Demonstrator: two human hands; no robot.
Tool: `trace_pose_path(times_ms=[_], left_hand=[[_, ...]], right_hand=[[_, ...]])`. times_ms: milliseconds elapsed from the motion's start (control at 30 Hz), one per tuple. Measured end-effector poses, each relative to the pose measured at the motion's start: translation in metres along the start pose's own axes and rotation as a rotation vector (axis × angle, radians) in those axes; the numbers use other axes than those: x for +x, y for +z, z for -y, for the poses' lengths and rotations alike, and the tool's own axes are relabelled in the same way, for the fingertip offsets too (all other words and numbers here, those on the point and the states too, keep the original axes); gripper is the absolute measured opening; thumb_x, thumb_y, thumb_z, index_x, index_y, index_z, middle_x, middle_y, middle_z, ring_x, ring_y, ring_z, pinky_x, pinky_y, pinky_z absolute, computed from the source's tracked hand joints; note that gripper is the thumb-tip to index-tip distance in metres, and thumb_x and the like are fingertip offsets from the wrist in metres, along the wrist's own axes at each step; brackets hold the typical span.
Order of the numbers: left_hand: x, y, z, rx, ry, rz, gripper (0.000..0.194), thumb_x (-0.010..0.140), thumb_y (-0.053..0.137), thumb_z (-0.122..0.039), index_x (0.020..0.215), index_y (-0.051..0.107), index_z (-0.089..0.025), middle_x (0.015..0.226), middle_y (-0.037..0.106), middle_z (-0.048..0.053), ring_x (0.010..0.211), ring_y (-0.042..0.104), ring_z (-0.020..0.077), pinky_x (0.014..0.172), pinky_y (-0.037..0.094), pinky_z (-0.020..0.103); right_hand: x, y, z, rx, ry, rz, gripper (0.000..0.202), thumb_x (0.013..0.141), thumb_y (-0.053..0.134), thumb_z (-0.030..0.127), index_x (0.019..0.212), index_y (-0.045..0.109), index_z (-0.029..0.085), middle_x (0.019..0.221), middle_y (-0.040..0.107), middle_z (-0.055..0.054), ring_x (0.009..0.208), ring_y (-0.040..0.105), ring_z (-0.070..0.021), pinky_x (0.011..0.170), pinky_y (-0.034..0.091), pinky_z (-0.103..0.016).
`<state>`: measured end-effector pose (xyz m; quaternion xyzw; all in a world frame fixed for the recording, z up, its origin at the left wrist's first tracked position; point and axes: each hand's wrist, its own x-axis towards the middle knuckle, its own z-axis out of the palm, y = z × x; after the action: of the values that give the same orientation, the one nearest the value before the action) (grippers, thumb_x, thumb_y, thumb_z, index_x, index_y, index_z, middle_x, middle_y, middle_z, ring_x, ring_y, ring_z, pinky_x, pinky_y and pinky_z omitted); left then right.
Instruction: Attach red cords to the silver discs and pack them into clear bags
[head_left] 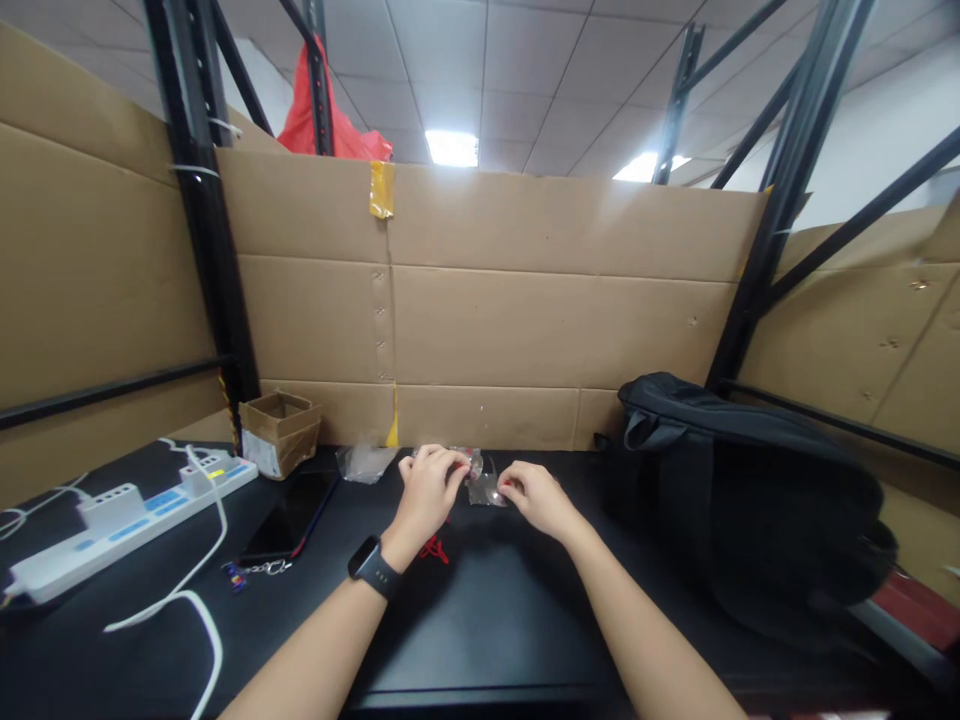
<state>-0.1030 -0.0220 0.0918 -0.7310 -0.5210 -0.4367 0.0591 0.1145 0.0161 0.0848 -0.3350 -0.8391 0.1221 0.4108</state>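
Note:
Between my two hands a small clear plastic bag is pinched above the black tabletop. My left hand, with a black watch on the wrist, closes thumb and forefinger on the bag's left side. My right hand pinches its right edge. What lies inside the bag is too small to make out. A bit of red cord lies on the table just below my left hand. Behind my left fingers, more clear plastic shows, partly hidden. Another clear plastic bag rests to the left of that hand.
A phone with a charm chain lies at left, beside a white power strip and a white cable. An open cardboard box stands behind. A black backpack fills the right. Cardboard walls enclose the table.

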Motion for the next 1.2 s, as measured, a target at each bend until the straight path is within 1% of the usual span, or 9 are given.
trace_pose_path(times_ms=[67, 167, 400, 467, 567, 667, 800, 1000, 1200], left_hand=[[0.001, -0.002, -0.001, -0.003, -0.015, -0.036, 0.017, 0.093, 0.055, -0.032, 0.088, 0.07, -0.027, 0.097, 0.072, 0.006, 0.104, 0.052, 0.0263, 0.088, 0.026, 0.04], [0.002, -0.003, -0.002, -0.024, -0.039, -0.045, 0.017, 0.093, 0.056, -0.034, 0.087, 0.071, -0.027, 0.096, 0.072, 0.006, 0.104, 0.053, 0.0265, 0.089, 0.027, 0.039], [0.001, -0.003, -0.005, -0.165, -0.122, -0.018, 0.018, 0.09, 0.059, -0.035, 0.086, 0.075, -0.028, 0.101, 0.075, 0.004, 0.105, 0.061, 0.0267, 0.094, 0.032, 0.041], [0.001, 0.001, -0.003, -0.265, -0.177, -0.023, 0.017, 0.087, 0.063, -0.038, 0.085, 0.076, -0.028, 0.098, 0.076, 0.004, 0.101, 0.064, 0.0271, 0.095, 0.036, 0.042], [0.001, 0.012, -0.001, -0.533, -0.282, -0.03, 0.02, 0.081, 0.069, -0.04, 0.087, 0.077, -0.023, 0.092, 0.077, 0.007, 0.09, 0.069, 0.0259, 0.089, 0.047, 0.04], [0.001, 0.021, -0.005, -0.691, -0.289, -0.028, 0.024, 0.079, 0.071, -0.039, 0.091, 0.077, -0.019, 0.094, 0.077, 0.009, 0.09, 0.071, 0.025, 0.087, 0.052, 0.037], [0.001, 0.023, -0.011, -0.67, -0.264, -0.04, 0.023, 0.081, 0.07, -0.038, 0.093, 0.078, -0.02, 0.096, 0.077, 0.009, 0.092, 0.072, 0.0253, 0.09, 0.053, 0.038], [-0.001, 0.025, -0.003, -0.642, -0.267, -0.02, 0.022, 0.08, 0.07, -0.038, 0.092, 0.079, -0.021, 0.094, 0.078, 0.009, 0.09, 0.072, 0.0259, 0.088, 0.053, 0.039], [-0.001, 0.029, -0.001, -0.638, -0.279, -0.038, 0.024, 0.079, 0.072, -0.041, 0.091, 0.079, -0.022, 0.093, 0.078, 0.009, 0.09, 0.071, 0.0258, 0.088, 0.052, 0.038]], right_hand=[[-0.001, 0.0, -0.007, -0.049, 0.018, 0.025, 0.015, 0.084, 0.061, 0.018, 0.073, 0.071, 0.022, 0.074, 0.066, -0.001, 0.064, 0.056, -0.0147, 0.062, 0.041, -0.025], [0.0, -0.004, -0.01, -0.02, 0.021, -0.017, 0.016, 0.084, 0.06, 0.02, 0.073, 0.071, 0.021, 0.073, 0.067, -0.002, 0.062, 0.055, -0.0145, 0.062, 0.042, -0.025], [0.002, -0.006, -0.001, 0.257, 0.102, -0.09, 0.015, 0.085, 0.063, 0.031, 0.081, 0.071, 0.02, 0.074, 0.072, -0.003, 0.066, 0.066, -0.0179, 0.065, 0.05, -0.029], [0.003, -0.001, 0.0, 0.371, 0.143, -0.102, 0.017, 0.085, 0.064, 0.034, 0.082, 0.07, 0.019, 0.075, 0.073, -0.004, 0.069, 0.068, -0.0192, 0.067, 0.053, -0.03], [0.005, 0.011, 0.004, 0.528, 0.165, -0.186, 0.022, 0.083, 0.066, 0.04, 0.085, 0.069, 0.018, 0.079, 0.074, -0.006, 0.07, 0.069, -0.0199, 0.069, 0.056, -0.032], [0.007, 0.023, 0.01, 0.62, 0.151, -0.244, 0.027, 0.083, 0.067, 0.044, 0.087, 0.068, 0.017, 0.079, 0.073, -0.006, 0.067, 0.069, -0.0193, 0.068, 0.057, -0.033], [0.007, 0.028, 0.013, 0.707, 0.169, -0.235, 0.029, 0.082, 0.068, 0.046, 0.09, 0.068, 0.018, 0.079, 0.072, -0.006, 0.071, 0.07, -0.0196, 0.069, 0.058, -0.032], [0.004, 0.024, 0.014, 0.794, 0.2, -0.167, 0.028, 0.078, 0.073, 0.043, 0.089, 0.067, 0.018, 0.114, 0.068, -0.009, 0.074, 0.071, -0.0173, 0.063, 0.058, -0.029], [0.004, 0.023, 0.015, 0.856, 0.229, -0.1, 0.032, 0.07, 0.081, 0.039, 0.088, 0.065, 0.019, 0.108, 0.07, -0.006, 0.076, 0.072, -0.0181, 0.064, 0.058, -0.028]])
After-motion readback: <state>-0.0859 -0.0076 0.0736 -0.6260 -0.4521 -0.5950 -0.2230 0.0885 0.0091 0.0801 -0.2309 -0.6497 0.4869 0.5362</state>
